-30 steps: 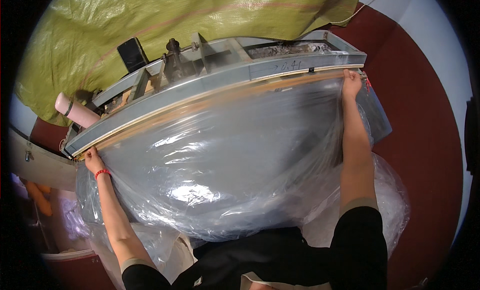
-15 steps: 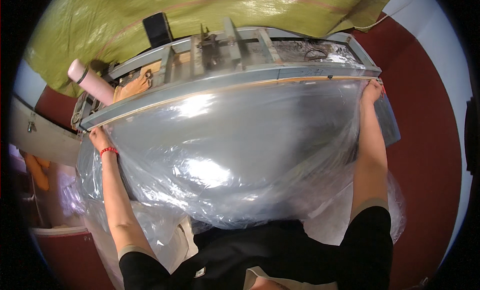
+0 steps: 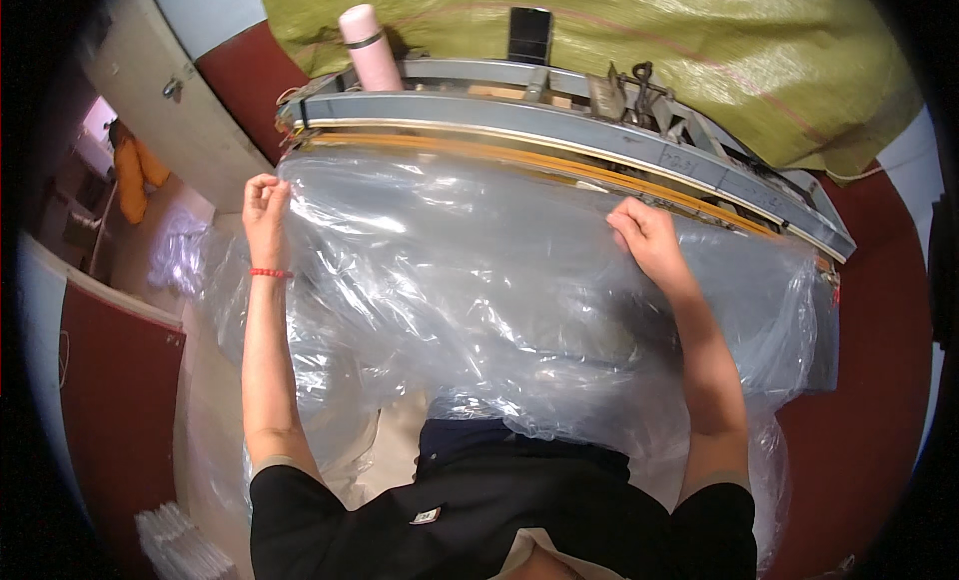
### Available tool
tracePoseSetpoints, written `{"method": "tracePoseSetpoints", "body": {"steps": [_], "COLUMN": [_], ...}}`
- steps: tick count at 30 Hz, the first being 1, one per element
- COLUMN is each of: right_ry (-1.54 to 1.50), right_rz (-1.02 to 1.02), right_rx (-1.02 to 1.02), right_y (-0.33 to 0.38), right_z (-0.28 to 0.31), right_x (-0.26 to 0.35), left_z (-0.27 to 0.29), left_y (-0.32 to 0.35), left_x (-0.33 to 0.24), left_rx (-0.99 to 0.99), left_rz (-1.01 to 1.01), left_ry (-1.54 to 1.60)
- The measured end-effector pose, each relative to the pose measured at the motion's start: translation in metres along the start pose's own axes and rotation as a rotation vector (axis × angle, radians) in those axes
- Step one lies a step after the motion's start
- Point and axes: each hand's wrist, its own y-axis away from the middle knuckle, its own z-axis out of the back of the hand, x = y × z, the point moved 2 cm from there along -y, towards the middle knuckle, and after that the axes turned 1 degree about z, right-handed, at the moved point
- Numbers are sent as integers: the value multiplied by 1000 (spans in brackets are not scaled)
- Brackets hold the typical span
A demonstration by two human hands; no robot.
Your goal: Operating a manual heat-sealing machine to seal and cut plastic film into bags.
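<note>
A wide sheet of clear plastic film [image 3: 479, 250] lies across the work surface and drapes down toward my body. Its far edge runs along the orange strips [image 3: 559, 164] below the long grey metal bar [image 3: 479, 115] of a sealing machine. At the film's far left corner, my left hand [image 3: 264, 215] pinches the edge; a red beaded bracelet is on that wrist. My right hand [image 3: 647, 238] is over the film, right of the middle and just short of the strips. Its fingers are curled closed, and what they hold, if anything, is hidden.
Behind the bar stand a pink bottle [image 3: 370, 52] and a dark phone-like slab [image 3: 529, 35]. A yellow-green woven sheet [image 3: 719, 50] hangs at the back. A pale door [image 3: 150, 90] is at left, with bundled clear plastic [image 3: 182, 545] at lower left.
The view has swung left. My right hand has left the film's right end and come inward. My left hand has drawn back from the bar, and a gap now shows between bar and strips.
</note>
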Motion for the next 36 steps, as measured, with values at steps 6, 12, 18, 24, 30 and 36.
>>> {"method": "tracePoseSetpoints", "body": {"steps": [6, 12, 18, 24, 30, 36], "right_ry": [57, 494, 412, 416, 478, 464], "right_rz": [75, -118, -143, -103, -150, -122], "right_rx": [-359, -713, -875, -883, -871, -819], "right_y": [58, 190, 242, 242, 241, 241], "right_z": [63, 178, 217, 216, 213, 210], "right_x": [-78, -158, -205, -211, -203, -200], "left_z": [66, 31, -23, -151, -154, -60], "left_y": [27, 161, 214, 234, 123, 72], "left_x": [50, 13, -12, -46, -41, 12], "left_rx": [235, 388, 330, 539, 147, -103], "left_rz": [192, -144, 614, 1133, 750, 610], "left_ry": [-1088, -980, -521, 837, 611, -38]}}
